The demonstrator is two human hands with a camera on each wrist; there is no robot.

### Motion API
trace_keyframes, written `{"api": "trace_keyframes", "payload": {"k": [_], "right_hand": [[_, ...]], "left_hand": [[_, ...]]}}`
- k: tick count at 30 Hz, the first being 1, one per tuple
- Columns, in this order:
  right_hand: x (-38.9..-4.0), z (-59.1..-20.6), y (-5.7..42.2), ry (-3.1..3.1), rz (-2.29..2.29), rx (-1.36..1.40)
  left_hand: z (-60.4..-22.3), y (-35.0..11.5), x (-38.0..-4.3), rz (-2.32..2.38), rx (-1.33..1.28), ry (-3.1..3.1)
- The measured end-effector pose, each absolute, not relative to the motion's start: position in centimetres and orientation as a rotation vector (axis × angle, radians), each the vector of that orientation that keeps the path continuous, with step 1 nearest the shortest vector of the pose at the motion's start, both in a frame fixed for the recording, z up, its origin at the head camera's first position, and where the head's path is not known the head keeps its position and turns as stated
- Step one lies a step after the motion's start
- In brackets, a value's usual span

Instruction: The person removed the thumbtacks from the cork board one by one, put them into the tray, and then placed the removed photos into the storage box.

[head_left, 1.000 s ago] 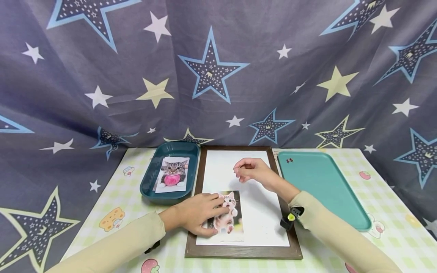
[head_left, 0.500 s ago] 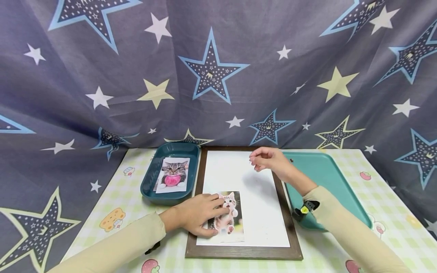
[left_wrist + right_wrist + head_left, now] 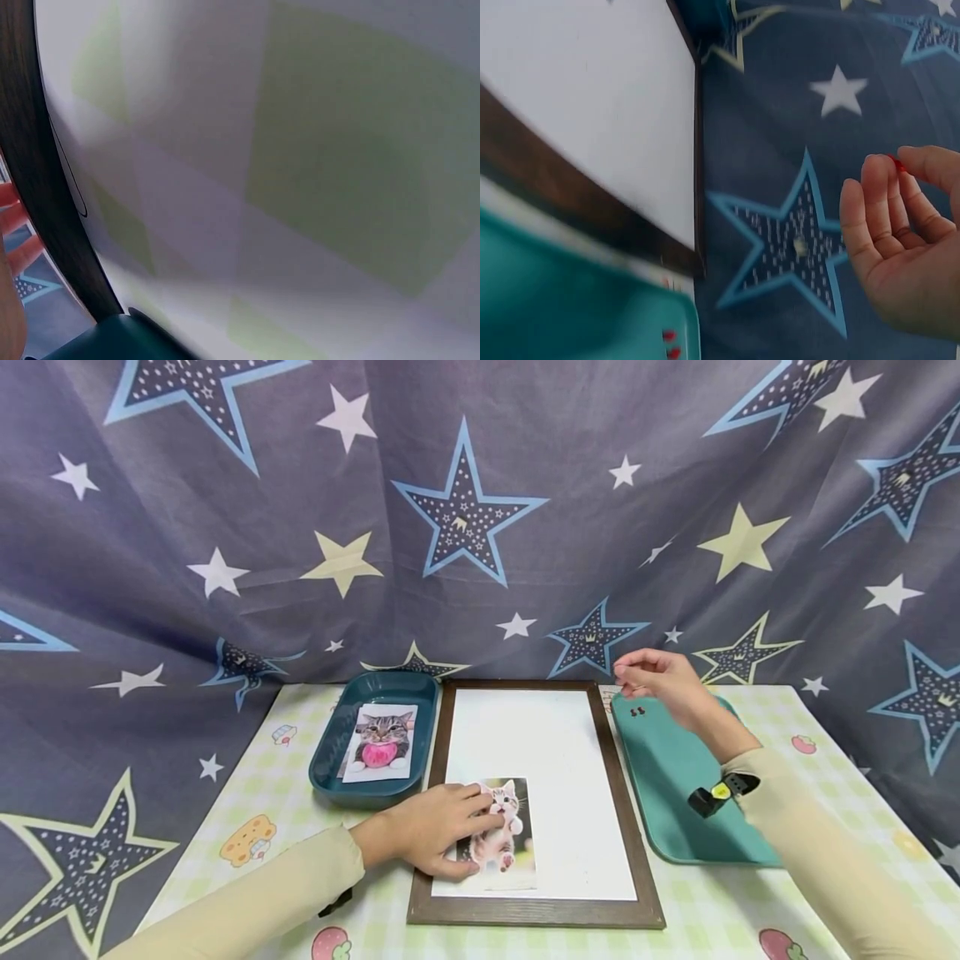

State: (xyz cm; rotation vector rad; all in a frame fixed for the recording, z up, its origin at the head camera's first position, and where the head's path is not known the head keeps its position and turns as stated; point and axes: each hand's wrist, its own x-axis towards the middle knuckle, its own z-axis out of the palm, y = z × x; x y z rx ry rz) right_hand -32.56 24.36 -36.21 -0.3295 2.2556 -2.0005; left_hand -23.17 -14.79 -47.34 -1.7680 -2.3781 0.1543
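Observation:
A photo of a kitten point(image 3: 519, 847) lies on the lower left of a white board point(image 3: 525, 731) with a brown frame point(image 3: 536, 912). My left hand point(image 3: 442, 828) rests on the photo's left side, fingers spread over it. My right hand point(image 3: 663, 685) is raised above the far left corner of the teal tray point(image 3: 663, 777). Between its thumb and forefinger it pinches a small red push pin point(image 3: 898, 163), mostly hidden by the fingertips. Two more small red push pins point(image 3: 637, 711) lie in that corner of the tray. In the left wrist view, only a few fingertips point(image 3: 16, 221) show at the edge.
Left of the board stands a dark teal bin point(image 3: 321, 768) holding a photo of a cat with a pink ball point(image 3: 381, 742), with another sheet partly under it. A checked cloth point(image 3: 225, 802) covers the table. Behind it hangs a star-patterned curtain point(image 3: 510, 460).
My right hand has moved right and up, from over the board to over the tray's far corner, still pinching. The left hand and the kitten photo have stayed in place.

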Motion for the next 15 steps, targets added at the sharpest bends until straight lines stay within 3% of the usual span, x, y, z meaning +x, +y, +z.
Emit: {"api": "trace_keyframes", "payload": {"k": [15], "right_hand": [[-34.0,-37.3,28.9,2.433,-1.879,-0.2]], "left_hand": [[-47.3,-14.8,-23.2,0.163,-1.767,-2.381]]}}
